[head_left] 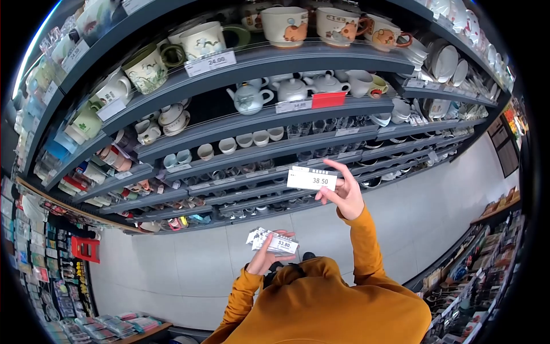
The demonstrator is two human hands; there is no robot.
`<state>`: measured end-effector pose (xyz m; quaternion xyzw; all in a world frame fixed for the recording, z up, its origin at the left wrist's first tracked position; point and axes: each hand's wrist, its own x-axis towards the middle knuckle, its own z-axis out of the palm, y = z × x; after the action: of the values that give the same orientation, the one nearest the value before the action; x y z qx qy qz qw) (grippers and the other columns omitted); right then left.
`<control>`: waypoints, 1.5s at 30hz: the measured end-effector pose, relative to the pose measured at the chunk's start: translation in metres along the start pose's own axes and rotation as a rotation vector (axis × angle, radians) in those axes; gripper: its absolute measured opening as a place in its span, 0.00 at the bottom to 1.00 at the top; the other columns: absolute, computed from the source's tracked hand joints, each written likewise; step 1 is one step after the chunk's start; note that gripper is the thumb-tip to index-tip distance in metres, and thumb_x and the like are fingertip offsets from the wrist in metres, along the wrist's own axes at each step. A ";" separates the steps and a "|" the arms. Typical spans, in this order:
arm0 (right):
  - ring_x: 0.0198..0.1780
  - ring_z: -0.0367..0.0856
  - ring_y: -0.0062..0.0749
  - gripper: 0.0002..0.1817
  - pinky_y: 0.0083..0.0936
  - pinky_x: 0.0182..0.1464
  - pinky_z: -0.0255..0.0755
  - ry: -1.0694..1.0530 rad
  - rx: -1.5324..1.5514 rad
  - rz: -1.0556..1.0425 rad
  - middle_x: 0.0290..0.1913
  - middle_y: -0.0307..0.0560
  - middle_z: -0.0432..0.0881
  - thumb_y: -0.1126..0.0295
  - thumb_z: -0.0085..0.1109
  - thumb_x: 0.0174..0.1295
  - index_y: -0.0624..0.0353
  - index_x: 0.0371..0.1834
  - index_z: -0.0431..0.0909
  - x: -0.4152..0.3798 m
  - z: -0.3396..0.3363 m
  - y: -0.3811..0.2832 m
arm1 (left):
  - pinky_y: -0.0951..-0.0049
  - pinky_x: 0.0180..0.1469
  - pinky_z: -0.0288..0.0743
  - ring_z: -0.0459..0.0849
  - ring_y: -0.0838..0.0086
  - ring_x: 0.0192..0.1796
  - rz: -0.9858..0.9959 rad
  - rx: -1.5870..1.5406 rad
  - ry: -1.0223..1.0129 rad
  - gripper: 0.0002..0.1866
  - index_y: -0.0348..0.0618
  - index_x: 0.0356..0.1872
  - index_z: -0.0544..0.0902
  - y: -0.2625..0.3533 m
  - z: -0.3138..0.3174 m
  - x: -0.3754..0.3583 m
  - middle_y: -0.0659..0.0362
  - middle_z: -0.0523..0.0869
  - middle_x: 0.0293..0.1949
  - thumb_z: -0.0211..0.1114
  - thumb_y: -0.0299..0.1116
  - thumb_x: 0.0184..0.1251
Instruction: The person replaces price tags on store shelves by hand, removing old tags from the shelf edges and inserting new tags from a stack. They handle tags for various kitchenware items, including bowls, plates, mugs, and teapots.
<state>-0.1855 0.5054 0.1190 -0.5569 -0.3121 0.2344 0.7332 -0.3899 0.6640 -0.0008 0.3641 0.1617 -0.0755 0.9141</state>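
Between the thumb and fingers of my right hand [345,192] is a white price tag [312,179] reading 38.50, raised in front of the lower shelves. Its index finger stretches out above the tag. Lower and to the left, my left hand [264,258] grips a fanned stack of price tags [278,243], the top one reading 53.80. The two hands are apart. Above them, a teapot [250,98] and small white cups [228,145] stand on the shelves. A shelf label [210,63] reading 24.00 sits below the mugs on the upper shelf.
Decorated mugs [285,26] line the top shelf, with plates [444,63] at the right. A red label [328,100] hangs on a shelf edge. A red basket [85,249] stands at the left of the tiled floor [195,258]. More goods racks are at both lower sides.
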 end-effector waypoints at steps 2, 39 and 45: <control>0.36 0.82 0.25 0.26 0.19 0.36 0.75 -0.045 -0.056 0.023 0.39 0.50 0.83 0.81 0.55 0.64 0.65 0.66 0.62 -0.006 -0.026 -0.003 | 0.50 0.59 0.77 0.77 0.54 0.60 -0.014 -0.035 -0.027 0.28 0.44 0.65 0.64 -0.013 0.021 0.014 0.49 0.70 0.65 0.39 0.54 0.77; 0.38 0.84 0.35 0.08 0.26 0.44 0.75 -0.046 -0.879 -0.561 0.34 0.47 0.84 0.69 0.61 0.62 0.61 0.40 0.80 0.181 -0.173 -0.035 | 0.59 0.56 0.79 0.81 0.57 0.57 0.062 0.035 0.028 0.18 0.42 0.61 0.70 -0.081 0.119 0.061 0.50 0.76 0.60 0.45 0.41 0.78; 0.39 0.86 0.37 0.07 0.27 0.42 0.76 -0.008 -0.972 -0.566 0.35 0.47 0.86 0.67 0.61 0.62 0.57 0.40 0.80 0.201 -0.180 -0.026 | 0.59 0.57 0.79 0.81 0.57 0.57 0.108 -0.010 0.078 0.19 0.43 0.61 0.70 -0.083 0.117 0.057 0.50 0.76 0.61 0.46 0.41 0.78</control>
<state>0.0840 0.5168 0.1501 -0.7243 -0.5243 -0.1400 0.4253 -0.3297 0.5223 0.0057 0.3702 0.1777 -0.0110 0.9118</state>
